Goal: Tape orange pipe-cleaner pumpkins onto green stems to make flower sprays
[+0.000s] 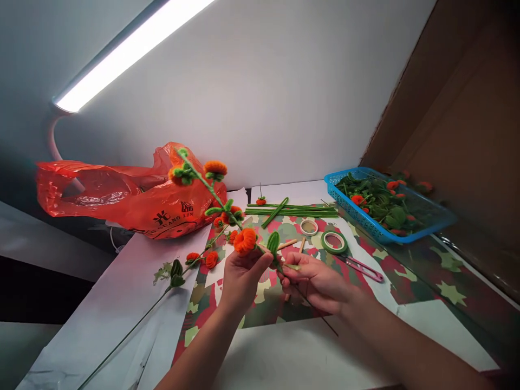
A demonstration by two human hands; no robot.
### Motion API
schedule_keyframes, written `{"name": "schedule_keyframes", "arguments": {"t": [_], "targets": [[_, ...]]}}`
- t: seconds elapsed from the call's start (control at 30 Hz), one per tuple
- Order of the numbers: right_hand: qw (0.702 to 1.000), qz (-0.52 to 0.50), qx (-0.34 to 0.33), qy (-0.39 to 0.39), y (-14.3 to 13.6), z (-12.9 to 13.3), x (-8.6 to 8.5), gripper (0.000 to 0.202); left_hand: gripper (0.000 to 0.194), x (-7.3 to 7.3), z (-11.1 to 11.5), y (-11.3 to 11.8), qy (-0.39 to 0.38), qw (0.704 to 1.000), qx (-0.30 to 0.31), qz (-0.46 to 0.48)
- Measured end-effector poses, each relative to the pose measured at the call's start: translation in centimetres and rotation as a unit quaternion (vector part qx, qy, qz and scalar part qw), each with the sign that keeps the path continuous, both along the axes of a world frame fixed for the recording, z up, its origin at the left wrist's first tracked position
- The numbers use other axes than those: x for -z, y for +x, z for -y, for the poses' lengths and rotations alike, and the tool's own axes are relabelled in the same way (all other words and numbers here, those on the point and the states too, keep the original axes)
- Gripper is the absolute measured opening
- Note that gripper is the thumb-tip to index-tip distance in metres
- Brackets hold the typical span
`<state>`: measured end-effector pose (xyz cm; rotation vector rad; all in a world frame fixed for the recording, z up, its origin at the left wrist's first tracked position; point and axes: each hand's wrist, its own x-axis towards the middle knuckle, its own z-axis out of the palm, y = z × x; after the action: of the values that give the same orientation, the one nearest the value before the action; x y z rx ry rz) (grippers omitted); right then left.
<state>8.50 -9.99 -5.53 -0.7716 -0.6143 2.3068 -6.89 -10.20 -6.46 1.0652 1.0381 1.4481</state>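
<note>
A long green stem with fuzzy orange flowers (245, 240) and green leaves slants across the middle of the head view. My left hand (244, 273) pinches this stem just below the lowest orange flower. Close beside it, my right hand (312, 281) is closed on the lower stem, with a small pale green strip at its fingertips. An upright green leaf (273, 244) stands on the stem between the two hands. The bare dark end of the stem (327, 325) points down to the right, below my right hand.
Another flower stem (134, 326) lies on the left. Behind are a red plastic bag (122, 200) and green stems (296, 211). White tape (309, 227), green tape (333, 242) and pink-handled scissors (363, 268) lie right of centre, near a blue basket (357, 221) of leaves. A lamp (134, 49) hangs above.
</note>
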Motion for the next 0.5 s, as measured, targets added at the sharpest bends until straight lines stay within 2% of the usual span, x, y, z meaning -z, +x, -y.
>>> {"name": "schedule_keyframes", "arguments": {"t": [0.13,0.2,0.37,0.5], "targets": [[0.988,0.069,0.117,0.076,-0.5,0.35,-0.48,0.029,0.011,0.49,0.02,-0.08,0.004,0.999,0.015,0.046],[0.984,0.072,0.141,0.085,-0.69,0.46,-0.47,0.032,0.014,0.53,0.09,-0.13,0.022,0.997,0.043,0.059],[0.99,0.056,0.119,0.059,-0.63,0.61,-0.19,0.031,0.024,0.37,0.1,-0.24,0.068,0.996,0.06,0.015],[0.993,0.046,0.103,0.045,-0.57,0.83,-0.17,0.03,0.024,0.7,0.09,-0.61,0.022,0.997,0.071,-0.014]]}}
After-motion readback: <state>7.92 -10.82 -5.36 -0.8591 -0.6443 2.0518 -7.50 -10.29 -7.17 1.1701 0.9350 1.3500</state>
